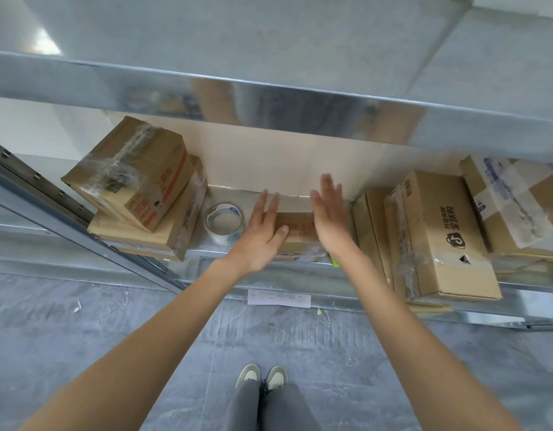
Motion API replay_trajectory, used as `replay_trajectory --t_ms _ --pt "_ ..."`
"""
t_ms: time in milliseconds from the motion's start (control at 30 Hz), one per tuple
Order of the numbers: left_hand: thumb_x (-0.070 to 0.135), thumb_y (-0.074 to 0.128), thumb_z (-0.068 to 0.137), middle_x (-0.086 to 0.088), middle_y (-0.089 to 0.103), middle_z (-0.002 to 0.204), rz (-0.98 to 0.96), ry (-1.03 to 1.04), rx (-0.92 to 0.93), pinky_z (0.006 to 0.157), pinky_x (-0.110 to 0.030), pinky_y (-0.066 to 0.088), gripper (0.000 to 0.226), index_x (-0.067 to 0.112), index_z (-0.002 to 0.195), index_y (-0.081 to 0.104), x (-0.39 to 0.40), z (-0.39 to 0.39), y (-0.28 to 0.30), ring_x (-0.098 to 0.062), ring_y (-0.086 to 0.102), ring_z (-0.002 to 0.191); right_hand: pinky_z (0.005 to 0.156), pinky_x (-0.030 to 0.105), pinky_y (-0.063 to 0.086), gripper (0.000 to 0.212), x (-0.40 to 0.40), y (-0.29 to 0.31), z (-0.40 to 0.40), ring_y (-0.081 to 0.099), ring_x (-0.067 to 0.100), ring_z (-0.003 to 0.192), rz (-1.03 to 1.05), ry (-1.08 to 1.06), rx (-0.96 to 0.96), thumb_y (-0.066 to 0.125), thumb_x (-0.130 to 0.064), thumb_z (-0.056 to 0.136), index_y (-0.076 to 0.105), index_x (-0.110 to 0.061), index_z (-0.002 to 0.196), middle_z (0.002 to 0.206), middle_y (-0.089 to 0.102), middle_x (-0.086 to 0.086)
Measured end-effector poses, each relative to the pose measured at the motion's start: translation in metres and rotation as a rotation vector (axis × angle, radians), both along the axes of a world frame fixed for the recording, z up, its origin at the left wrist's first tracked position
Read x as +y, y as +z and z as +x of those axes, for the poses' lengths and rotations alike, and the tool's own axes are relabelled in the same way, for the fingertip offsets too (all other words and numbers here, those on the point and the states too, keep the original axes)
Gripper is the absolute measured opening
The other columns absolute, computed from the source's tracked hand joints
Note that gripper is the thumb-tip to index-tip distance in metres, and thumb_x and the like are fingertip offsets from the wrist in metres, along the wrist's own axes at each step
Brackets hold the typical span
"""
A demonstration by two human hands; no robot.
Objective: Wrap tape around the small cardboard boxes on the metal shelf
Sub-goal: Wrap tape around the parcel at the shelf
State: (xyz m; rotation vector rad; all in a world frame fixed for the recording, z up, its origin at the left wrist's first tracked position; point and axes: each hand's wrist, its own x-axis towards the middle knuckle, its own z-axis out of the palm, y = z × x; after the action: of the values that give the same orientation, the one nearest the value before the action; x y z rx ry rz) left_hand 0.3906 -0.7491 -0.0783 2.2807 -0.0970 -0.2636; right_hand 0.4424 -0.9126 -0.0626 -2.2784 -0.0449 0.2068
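A small cardboard box (297,227) lies on the metal shelf (269,269) in the middle, between my two hands. My left hand (264,227) rests flat on the box's left part, fingers straight. My right hand (329,213) stands edge-on along the box's right side with its fingers extended. A roll of clear tape (223,223) sits flat on the shelf just left of my left hand, touched by neither hand. The box's near face is partly hidden by my wrists.
Two taped boxes (135,181) are stacked at the left of the shelf. Several boxes (437,234) stand at the right. An upper shelf beam (300,110) overhangs the work spot. A white label (278,298) hangs on the shelf's front edge. Grey floor and my shoes lie below.
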Motion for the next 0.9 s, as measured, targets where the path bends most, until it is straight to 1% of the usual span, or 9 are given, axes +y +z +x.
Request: replay_trajectory --t_ms 100,167,267,367,467,600,667,767,900 --pt "0.056 0.05 0.091 0.014 -0.013 0.162 -0.305 0.178 0.09 0.113 -0.017 0.0 0.095 0.023 0.155 -0.012 0.002 -0.023 -0.002 0.013 -0.011 0.139 0.114 0.026 0.014 0.099 -0.029 0.006 -0.041 0.013 -0.002 0.141 0.394 -0.158 0.173 0.057 -0.072 0.078 0.005 -0.034 0.154 0.158 0.01 -0.018" --pt "0.039 0.065 0.089 0.024 0.022 0.152 -0.566 0.147 0.144 0.108 -0.005 0.02 0.087 0.033 0.152 0.006 -0.003 -0.038 -0.004 0.024 0.019 0.133 0.11 0.022 0.025 0.111 -0.042 -0.005 -0.065 0.027 0.0 0.136 0.446 -0.073 0.31 0.079 -0.054 0.069 0.011 -0.031 0.153 0.154 0.021 -0.015" --pt "0.007 0.07 0.088 0.032 0.051 0.121 -0.552 0.171 -0.016 0.093 -0.005 0.039 0.066 0.049 0.125 0.035 -0.008 -0.039 -0.007 0.02 0.05 0.112 0.083 0.004 0.042 0.06 -0.04 -0.02 -0.069 0.057 -0.012 0.102 0.454 -0.079 0.222 0.078 -0.013 0.079 0.041 -0.029 0.125 0.12 0.059 -0.007" --pt "0.032 0.066 0.085 0.031 0.061 0.098 -0.398 0.356 -0.177 0.081 -0.006 0.044 0.04 0.031 0.124 0.059 -0.002 -0.021 0.007 0.017 0.057 0.09 0.068 0.012 0.046 0.014 -0.029 -0.018 -0.059 0.061 -0.009 0.071 0.356 -0.222 0.061 0.07 -0.028 0.087 0.057 -0.031 0.088 0.076 0.064 -0.019" --pt "0.048 0.059 0.089 0.009 0.063 0.088 -0.279 0.467 -0.091 0.065 -0.014 0.041 0.046 0.014 0.119 0.067 0.003 -0.007 0.003 -0.007 0.059 0.083 0.054 0.019 0.034 0.038 -0.016 -0.024 -0.05 0.048 0.006 0.054 0.149 -0.267 -0.002 0.061 -0.048 0.09 0.048 -0.022 0.066 0.057 0.052 -0.008" --pt "0.037 0.052 0.099 -0.016 0.068 0.104 -0.059 0.494 0.036 0.085 -0.035 0.042 0.04 0.001 0.107 0.067 0.0 0.003 -0.022 -0.033 0.058 0.106 0.062 0.032 0.032 0.046 0.009 -0.041 -0.047 0.06 0.035 0.081 -0.062 -0.249 0.066 0.044 -0.051 0.098 0.057 -0.007 0.09 0.081 0.064 0.015" --pt "0.027 0.05 0.101 -0.025 0.057 0.126 0.004 0.456 0.026 0.103 -0.039 0.035 0.038 -0.005 0.121 0.058 -0.002 0.005 -0.033 -0.039 0.047 0.123 0.068 0.037 0.038 0.053 0.017 -0.048 -0.048 0.06 0.039 0.094 -0.161 -0.245 0.05 0.04 -0.051 0.098 0.055 0.0 0.104 0.099 0.064 0.024" --pt "0.018 0.044 0.104 -0.016 0.03 0.156 -0.216 0.442 0.019 0.114 -0.02 0.019 0.055 -0.001 0.151 0.025 -0.002 0.0 -0.038 -0.025 0.027 0.145 0.082 0.04 0.045 0.054 0.022 -0.043 -0.046 0.056 0.037 0.109 -0.222 -0.19 -0.013 0.042 -0.048 0.099 0.05 0.001 0.121 0.121 0.058 0.022" --pt "0.019 0.042 0.105 -0.009 0.028 0.159 -0.33 0.495 0.053 0.101 -0.005 0.017 0.055 0.007 0.154 0.022 0.0 0.002 -0.048 -0.018 0.027 0.146 0.115 0.043 0.027 0.066 0.023 -0.044 -0.082 0.027 0.025 0.144 -0.446 0.022 -0.268 0.028 -0.05 0.101 0.028 -0.005 0.15 0.155 0.032 0.01"
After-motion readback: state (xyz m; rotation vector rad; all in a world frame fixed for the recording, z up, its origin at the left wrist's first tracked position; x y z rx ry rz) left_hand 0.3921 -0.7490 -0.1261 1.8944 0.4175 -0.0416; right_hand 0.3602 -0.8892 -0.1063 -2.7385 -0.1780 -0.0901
